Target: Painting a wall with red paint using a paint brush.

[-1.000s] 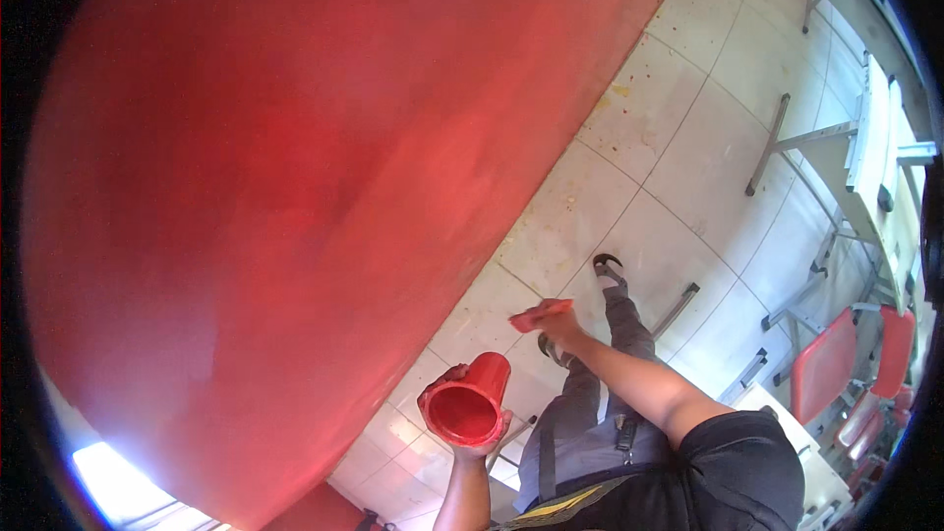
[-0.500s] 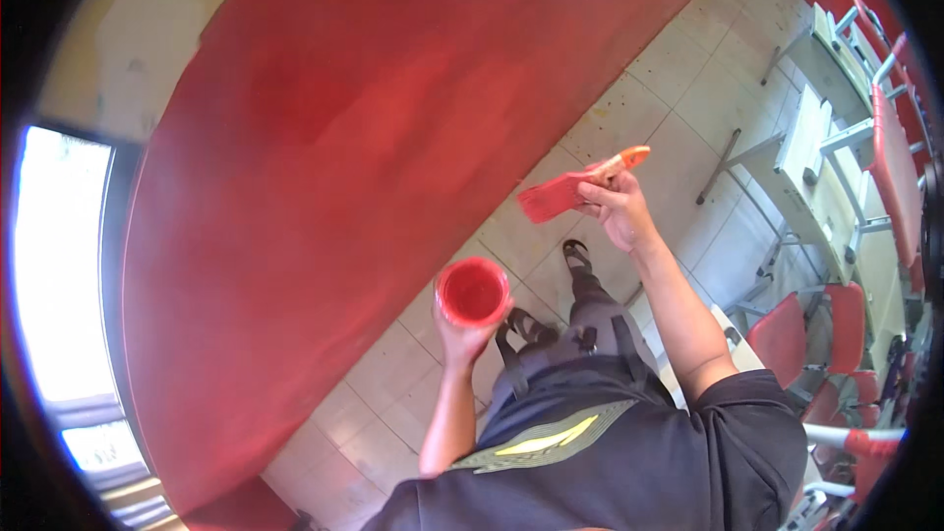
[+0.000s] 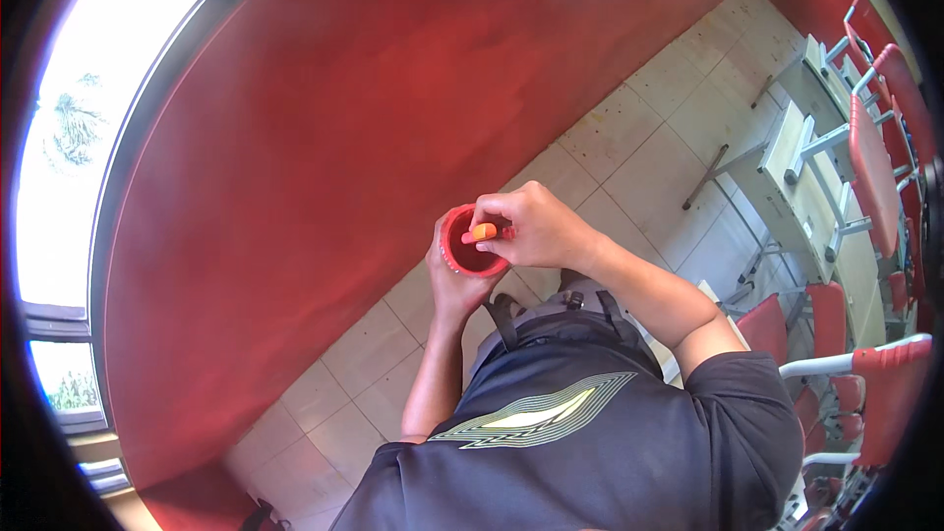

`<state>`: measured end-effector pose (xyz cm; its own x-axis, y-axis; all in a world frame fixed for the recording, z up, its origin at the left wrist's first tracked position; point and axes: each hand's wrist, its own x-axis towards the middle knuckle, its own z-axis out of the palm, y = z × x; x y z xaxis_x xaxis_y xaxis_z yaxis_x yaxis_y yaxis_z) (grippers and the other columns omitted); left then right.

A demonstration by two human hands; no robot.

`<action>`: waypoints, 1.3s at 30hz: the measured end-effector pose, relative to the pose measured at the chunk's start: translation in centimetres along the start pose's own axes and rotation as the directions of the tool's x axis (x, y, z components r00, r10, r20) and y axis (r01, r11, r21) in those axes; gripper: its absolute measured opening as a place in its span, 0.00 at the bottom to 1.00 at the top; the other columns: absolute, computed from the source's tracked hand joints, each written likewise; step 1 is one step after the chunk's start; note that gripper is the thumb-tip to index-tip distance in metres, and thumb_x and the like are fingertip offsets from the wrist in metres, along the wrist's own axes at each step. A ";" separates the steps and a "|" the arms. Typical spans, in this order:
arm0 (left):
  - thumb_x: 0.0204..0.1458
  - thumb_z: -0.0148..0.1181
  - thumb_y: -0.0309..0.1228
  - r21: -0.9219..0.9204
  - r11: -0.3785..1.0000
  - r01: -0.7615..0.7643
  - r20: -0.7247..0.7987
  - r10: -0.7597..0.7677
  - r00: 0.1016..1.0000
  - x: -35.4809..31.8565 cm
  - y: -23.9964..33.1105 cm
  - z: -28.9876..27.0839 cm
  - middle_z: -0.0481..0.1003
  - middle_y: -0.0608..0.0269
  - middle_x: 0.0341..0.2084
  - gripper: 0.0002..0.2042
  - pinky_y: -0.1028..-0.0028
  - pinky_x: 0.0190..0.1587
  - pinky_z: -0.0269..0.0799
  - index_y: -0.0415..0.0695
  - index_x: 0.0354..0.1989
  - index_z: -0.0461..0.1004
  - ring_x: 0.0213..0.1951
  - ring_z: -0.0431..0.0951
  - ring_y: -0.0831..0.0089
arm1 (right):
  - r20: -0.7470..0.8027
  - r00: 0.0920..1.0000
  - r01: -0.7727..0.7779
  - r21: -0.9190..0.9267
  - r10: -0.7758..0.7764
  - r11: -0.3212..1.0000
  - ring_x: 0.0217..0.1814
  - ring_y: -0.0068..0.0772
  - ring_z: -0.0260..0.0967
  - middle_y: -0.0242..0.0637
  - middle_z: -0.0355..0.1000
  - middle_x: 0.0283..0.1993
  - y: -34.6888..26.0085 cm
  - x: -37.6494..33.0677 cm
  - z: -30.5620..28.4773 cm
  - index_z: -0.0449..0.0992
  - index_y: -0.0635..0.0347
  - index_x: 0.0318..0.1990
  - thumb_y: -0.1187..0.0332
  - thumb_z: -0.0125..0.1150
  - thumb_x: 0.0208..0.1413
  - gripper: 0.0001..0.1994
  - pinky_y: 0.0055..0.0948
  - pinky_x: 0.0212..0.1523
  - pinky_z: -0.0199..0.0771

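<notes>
My left hand (image 3: 457,285) is wrapped round a cup of red paint (image 3: 451,254), holding it upright in front of my waist. My right hand (image 3: 536,226) grips a paintbrush (image 3: 483,232) right over the cup's mouth. The orange end of the brush's handle points up toward me. Its bristles are down inside the cup and cannot be seen. The fingers of my right hand hide part of the rim.
A red-painted wall (image 3: 324,167) runs along my left, with a bright window (image 3: 98,157) beyond it. Pale floor tiles (image 3: 610,138) lie below. At right, red chairs (image 3: 870,172) sit upturned on desks (image 3: 787,187), and more red chairs stand close to my right elbow.
My right hand has moved left and turned the brush down into the cup. My left hand has raised the cup slightly. The view has shifted, showing more of the window.
</notes>
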<state>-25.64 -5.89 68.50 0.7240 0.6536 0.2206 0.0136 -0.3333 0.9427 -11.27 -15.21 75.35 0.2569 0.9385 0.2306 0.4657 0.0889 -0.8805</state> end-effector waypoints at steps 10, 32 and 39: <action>0.33 0.77 0.31 0.042 0.994 -0.096 -0.081 0.099 0.992 -1.0 0.7 -1.6 0.76 0.57 0.47 0.32 0.67 0.52 0.74 0.40 0.52 0.72 0.49 0.78 0.65 | -0.103 0.995 0.029 0.175 -0.011 0.984 0.38 0.27 0.79 0.38 0.79 0.35 -1.3 0.0 1.0 0.79 0.66 0.32 0.82 0.70 0.42 0.09 0.27 0.39 0.80; 0.32 0.78 0.31 0.072 0.992 -0.101 -0.156 0.112 0.981 0.0 -0.3 -1.6 0.77 0.55 0.47 0.32 0.66 0.51 0.74 0.39 0.50 0.73 0.48 0.79 0.62 | -0.282 0.916 -0.126 0.478 0.287 0.869 0.42 0.27 0.78 0.39 0.79 0.39 -0.6 0.7 -0.5 0.77 0.68 0.37 0.81 0.67 0.49 0.07 0.28 0.47 0.81; 0.33 0.79 0.30 0.009 1.000 -0.006 -0.114 0.007 0.993 3.7 -2.1 2.1 0.77 0.57 0.45 0.31 0.67 0.51 0.74 0.40 0.50 0.73 0.46 0.79 0.65 | -0.085 0.785 -0.235 0.875 0.614 0.422 0.46 0.30 0.77 0.35 0.73 0.45 9.5 -0.7 -2.0 0.67 0.58 0.45 0.77 0.63 0.55 0.13 0.36 0.44 0.83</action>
<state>-21.58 -4.19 66.78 0.6409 0.7243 0.2543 0.0154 -0.3433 0.9391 -5.32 -15.72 67.62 0.5596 0.7628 -0.3240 -0.6051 0.1088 -0.7887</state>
